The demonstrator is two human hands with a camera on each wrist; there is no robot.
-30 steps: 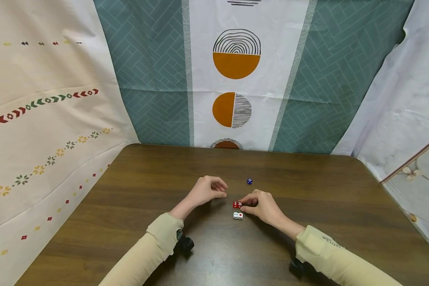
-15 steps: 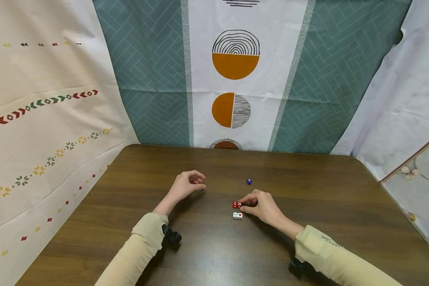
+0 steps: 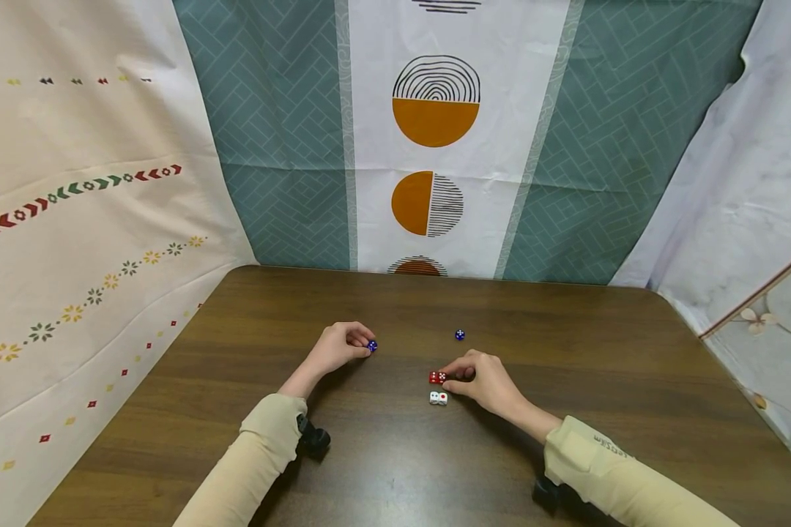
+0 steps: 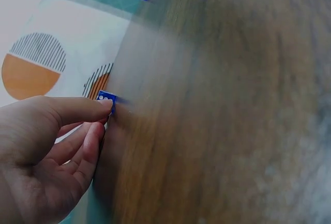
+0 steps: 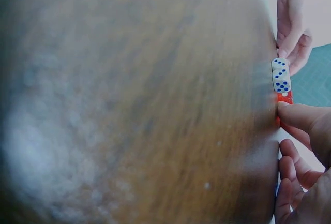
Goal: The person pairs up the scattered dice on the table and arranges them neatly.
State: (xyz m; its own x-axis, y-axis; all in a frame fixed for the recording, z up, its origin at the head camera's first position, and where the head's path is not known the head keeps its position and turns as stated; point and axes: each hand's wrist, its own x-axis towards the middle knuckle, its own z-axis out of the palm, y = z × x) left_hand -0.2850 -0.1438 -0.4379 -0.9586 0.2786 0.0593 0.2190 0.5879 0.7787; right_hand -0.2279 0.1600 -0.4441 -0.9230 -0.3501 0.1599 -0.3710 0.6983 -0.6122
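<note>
My left hand [image 3: 336, 347] pinches a blue die [image 3: 372, 345] between thumb and fingertips, left of the other dice. In the left wrist view the thumb covers part of this blue die [image 4: 107, 94]. Two red dice [image 3: 438, 378] sit side by side, and my right hand [image 3: 491, 382] grips the right-hand one between thumb and index finger. In the right wrist view the thumb hides much of the red die [image 5: 285, 98]. Just nearer to me lies a pair of white dice [image 3: 438, 398], side by side.
A second blue die [image 3: 460, 334] lies on the brown wooden table [image 3: 567, 315], behind the right hand. A patterned cloth [image 3: 283, 146] hangs along the table's far edge, with light cloths on both sides.
My left hand has moved left, away from the red dice, and then lowered slightly; the blue die in its fingers now shows. My right hand stays on the red die.
</note>
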